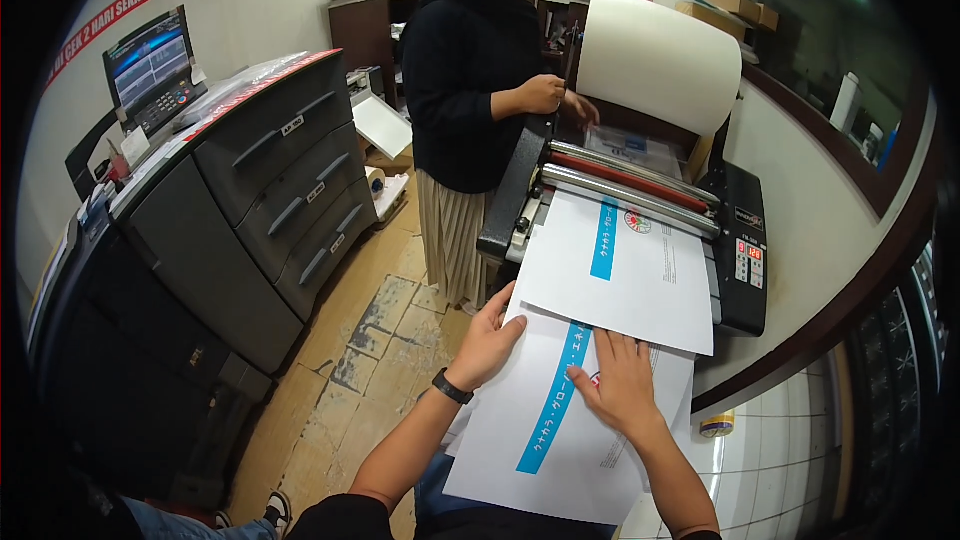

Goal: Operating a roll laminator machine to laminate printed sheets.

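Note:
My left hand (490,342) grips the left edge of a white printed sheet (495,440), thumb on top; its other fingers are partly hidden by the sheet. My right hand (625,380) lies flat on this sheet, fingers stretched, with the fingertips by the near edge of a second white sheet (655,305). Each sheet bears a blue strip with white lettering and a round emblem. The second sheet overlaps the far end of the first, and its far edge meets the metal rollers of a black roll laminator (620,190). A dark watch band circles my left wrist.
A wide white roll (660,60) hangs behind the laminator. Beyond the machine's left side stands a person in dark clothing (465,90), hands near the rollers. A large grey printer (265,170) with drawers fills the left. A curved dark-edged partition (840,310) runs along the right.

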Motion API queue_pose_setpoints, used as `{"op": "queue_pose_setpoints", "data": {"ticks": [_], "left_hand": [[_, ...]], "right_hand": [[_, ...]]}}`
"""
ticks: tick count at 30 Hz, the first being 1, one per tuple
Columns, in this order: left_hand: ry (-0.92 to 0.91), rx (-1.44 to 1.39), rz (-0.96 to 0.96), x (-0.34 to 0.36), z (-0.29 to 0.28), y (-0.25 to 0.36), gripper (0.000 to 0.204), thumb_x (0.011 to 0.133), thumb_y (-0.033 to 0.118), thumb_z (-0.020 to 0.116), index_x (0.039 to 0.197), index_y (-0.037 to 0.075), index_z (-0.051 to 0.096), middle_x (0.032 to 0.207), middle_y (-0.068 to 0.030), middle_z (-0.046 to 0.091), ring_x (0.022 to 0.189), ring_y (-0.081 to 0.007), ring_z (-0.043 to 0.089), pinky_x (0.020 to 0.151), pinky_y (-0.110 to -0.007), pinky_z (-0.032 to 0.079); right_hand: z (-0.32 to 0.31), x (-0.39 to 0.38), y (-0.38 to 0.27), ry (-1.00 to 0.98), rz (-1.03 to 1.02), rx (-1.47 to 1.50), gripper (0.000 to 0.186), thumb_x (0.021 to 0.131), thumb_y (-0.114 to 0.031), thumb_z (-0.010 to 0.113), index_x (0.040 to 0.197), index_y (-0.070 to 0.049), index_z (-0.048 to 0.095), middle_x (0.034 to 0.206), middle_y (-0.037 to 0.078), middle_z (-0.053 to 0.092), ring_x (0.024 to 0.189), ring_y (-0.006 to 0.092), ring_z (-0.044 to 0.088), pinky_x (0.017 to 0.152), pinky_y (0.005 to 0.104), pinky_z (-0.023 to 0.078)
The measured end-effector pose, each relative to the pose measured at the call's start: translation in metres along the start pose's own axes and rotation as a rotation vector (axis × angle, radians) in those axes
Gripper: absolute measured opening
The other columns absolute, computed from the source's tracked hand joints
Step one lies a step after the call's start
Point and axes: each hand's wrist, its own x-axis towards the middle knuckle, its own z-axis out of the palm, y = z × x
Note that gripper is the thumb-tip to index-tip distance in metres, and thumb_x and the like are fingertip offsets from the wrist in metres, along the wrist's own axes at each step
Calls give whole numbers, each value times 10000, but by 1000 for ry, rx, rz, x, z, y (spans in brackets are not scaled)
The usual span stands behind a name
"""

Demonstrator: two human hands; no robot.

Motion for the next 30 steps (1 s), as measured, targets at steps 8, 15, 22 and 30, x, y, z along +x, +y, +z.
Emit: {"op": "queue_pose_setpoints", "data": {"ticks": [8,15,22,30], "left_hand": [[319,486,359,37,-18,-6,488,943,42,646,1417,9,533,1310,-106,616,1200,-194,591,1024,-334,479],[302,1103,811,139,-14,63,252,882,132,666,1114,53,726,1314,-181,628,1322,-403,525,1080,-493,434],[133,1464,796,146,-20,41,199,924,255,618,988,142,769,1455,-187,563,1432,-412,435,1124,-513,373],[103,1538,769,147,-23,42,170,903,239,624,979,166,758,1478,-192,538,1447,-407,420,1124,-514,368]], "right_hand": [[11,46,34,113,181,-10,685,1018,-560,523,1183,89,666,1085,315,684,1021,488,646,981,538,463],[8,60,26,131,190,-50,616,1018,-548,534,1186,22,695,1106,281,692,1046,466,644,968,524,473],[4,68,31,134,238,46,475,1006,-489,590,1191,-75,730,1183,218,692,1105,434,628,992,529,451],[5,75,32,127,236,-33,493,1025,-495,554,1202,-63,714,1167,229,685,1086,450,617,1000,529,433]]}}
